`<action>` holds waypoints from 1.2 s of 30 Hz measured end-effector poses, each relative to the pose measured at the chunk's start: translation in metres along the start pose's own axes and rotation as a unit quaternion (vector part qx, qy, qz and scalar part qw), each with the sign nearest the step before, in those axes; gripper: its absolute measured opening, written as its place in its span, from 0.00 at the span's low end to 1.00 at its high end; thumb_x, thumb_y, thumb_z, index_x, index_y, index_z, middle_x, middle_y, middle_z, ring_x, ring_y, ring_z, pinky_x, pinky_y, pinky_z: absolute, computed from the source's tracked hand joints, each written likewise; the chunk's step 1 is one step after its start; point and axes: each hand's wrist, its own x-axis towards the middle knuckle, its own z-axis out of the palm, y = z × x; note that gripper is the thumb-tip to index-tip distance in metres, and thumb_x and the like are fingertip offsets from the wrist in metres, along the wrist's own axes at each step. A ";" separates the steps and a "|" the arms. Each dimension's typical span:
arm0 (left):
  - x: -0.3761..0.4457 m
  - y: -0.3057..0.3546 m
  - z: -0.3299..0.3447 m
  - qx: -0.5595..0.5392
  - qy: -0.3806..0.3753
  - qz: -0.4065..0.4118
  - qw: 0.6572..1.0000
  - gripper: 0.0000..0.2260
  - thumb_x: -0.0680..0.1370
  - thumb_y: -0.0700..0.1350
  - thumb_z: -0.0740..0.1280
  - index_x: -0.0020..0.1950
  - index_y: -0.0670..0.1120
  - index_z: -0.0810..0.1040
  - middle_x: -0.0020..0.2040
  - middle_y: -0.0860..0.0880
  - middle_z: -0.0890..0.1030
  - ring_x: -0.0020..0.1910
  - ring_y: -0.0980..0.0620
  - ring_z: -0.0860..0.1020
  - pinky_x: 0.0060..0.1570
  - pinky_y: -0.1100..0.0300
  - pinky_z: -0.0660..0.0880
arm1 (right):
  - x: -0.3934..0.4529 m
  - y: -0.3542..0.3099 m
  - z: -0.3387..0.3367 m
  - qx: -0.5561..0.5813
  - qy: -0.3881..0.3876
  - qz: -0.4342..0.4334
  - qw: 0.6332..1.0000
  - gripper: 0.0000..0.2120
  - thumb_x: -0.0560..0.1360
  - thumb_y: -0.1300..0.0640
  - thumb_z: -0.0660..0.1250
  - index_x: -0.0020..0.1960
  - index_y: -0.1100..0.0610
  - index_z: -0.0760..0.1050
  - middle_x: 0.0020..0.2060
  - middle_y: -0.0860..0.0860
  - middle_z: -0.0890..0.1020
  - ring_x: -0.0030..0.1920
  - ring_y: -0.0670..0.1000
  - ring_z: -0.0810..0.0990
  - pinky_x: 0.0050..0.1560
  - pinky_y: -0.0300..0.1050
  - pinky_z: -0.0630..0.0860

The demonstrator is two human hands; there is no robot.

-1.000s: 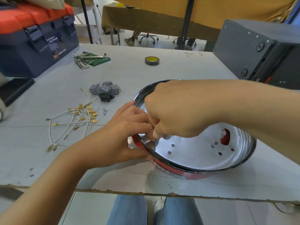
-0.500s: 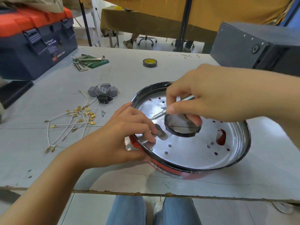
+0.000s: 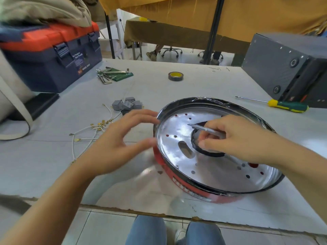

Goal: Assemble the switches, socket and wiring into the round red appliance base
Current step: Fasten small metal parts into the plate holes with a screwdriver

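Note:
The round red appliance base [image 3: 185, 184] lies near the table's front edge, its shiny perforated metal inside facing up. My right hand [image 3: 235, 138] rests over its middle, shut on a thin grey tool [image 3: 203, 128] whose tip points left, above a dark round opening [image 3: 205, 151]. My left hand [image 3: 120, 144] hovers open just left of the base's rim, blurred, holding nothing. Grey switches and a black socket [image 3: 124, 105] lie in a cluster behind my left hand. White wires with brass terminals [image 3: 88, 134] are spread to the left.
A green-and-yellow screwdriver [image 3: 286, 105] lies right of the base, in front of a grey metal box [image 3: 290, 75]. A tape roll [image 3: 175, 76] and hex keys on a green pouch [image 3: 113, 75] sit farther back. A blue-and-orange toolbox [image 3: 51, 55] stands back left.
My left hand has let go of the base's rim and opened. My right hand rose from the left rim to the middle of the base, holding the thin tool.

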 end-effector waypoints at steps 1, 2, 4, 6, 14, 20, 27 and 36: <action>0.002 -0.007 -0.005 0.020 0.048 -0.029 0.998 0.10 0.75 0.50 0.69 0.56 0.51 0.78 0.58 0.57 0.78 0.59 0.61 0.75 0.57 0.71 0.70 | 0.000 0.001 0.002 -0.008 -0.007 0.000 1.000 0.06 0.72 0.50 0.68 0.38 0.51 0.79 0.28 0.45 0.78 0.25 0.41 0.70 0.25 0.32 0.66; 0.005 -0.016 -0.010 0.049 0.085 -0.065 0.993 0.06 0.75 0.46 0.69 0.52 0.50 0.79 0.54 0.55 0.80 0.53 0.60 0.78 0.52 0.70 0.73 | 0.000 0.001 0.003 -0.018 -0.012 -0.003 1.000 0.06 0.71 0.49 0.69 0.38 0.50 0.80 0.30 0.49 0.79 0.26 0.42 0.70 0.27 0.33 0.66; 0.010 -0.032 -0.020 0.115 0.110 -0.133 0.978 0.04 0.75 0.41 0.69 0.48 0.49 0.81 0.46 0.53 0.82 0.44 0.61 0.78 0.43 0.71 0.73 | -0.001 0.002 0.002 -0.022 -0.018 -0.007 1.000 0.07 0.72 0.49 0.69 0.39 0.50 0.81 0.30 0.51 0.78 0.26 0.42 0.69 0.30 0.34 0.66; 0.016 -0.045 -0.027 0.171 0.089 -0.180 0.965 0.04 0.74 0.40 0.69 0.47 0.48 0.82 0.43 0.50 0.82 0.40 0.60 0.77 0.40 0.69 0.70 | 0.000 0.002 0.001 -0.020 -0.025 0.002 0.999 0.08 0.72 0.49 0.69 0.38 0.51 0.80 0.27 0.49 0.74 0.25 0.43 0.67 0.28 0.35 0.65; 0.033 -0.061 -0.020 0.224 0.029 -0.218 0.950 0.03 0.72 0.40 0.71 0.45 0.46 0.82 0.37 0.51 0.79 0.39 0.52 0.74 0.41 0.62 0.68 | 0.002 0.007 0.010 -0.036 -0.076 0.045 0.995 0.23 0.73 0.49 0.68 0.25 0.54 0.64 0.24 0.49 0.64 0.26 0.48 0.62 0.27 0.38 0.60; 0.030 -0.063 -0.017 0.199 0.043 -0.211 0.956 0.03 0.72 0.39 0.71 0.41 0.47 0.81 0.34 0.53 0.77 0.37 0.54 0.75 0.38 0.63 0.68 | 0.004 0.009 0.011 -0.014 -0.079 0.078 0.994 0.21 0.73 0.48 0.69 0.28 0.55 0.64 0.23 0.47 0.62 0.25 0.47 0.61 0.25 0.37 0.57; 0.027 -0.063 -0.016 0.174 0.058 -0.200 0.963 0.05 0.72 0.36 0.70 0.45 0.45 0.79 0.35 0.52 0.78 0.36 0.54 0.74 0.39 0.63 0.68 | 0.005 0.009 0.013 0.034 -0.077 0.106 0.991 0.22 0.72 0.49 0.70 0.22 0.50 0.71 0.19 0.45 0.64 0.24 0.47 0.62 0.27 0.38 0.59; 0.019 -0.041 -0.023 0.133 0.087 -0.159 0.975 0.09 0.71 0.33 0.67 0.45 0.46 0.78 0.36 0.48 0.81 0.38 0.50 0.78 0.39 0.68 0.71 | 0.010 0.002 0.015 0.087 -0.051 0.151 0.983 0.20 0.70 0.51 0.73 0.22 0.53 0.72 0.19 0.44 0.64 0.23 0.46 0.61 0.27 0.39 0.57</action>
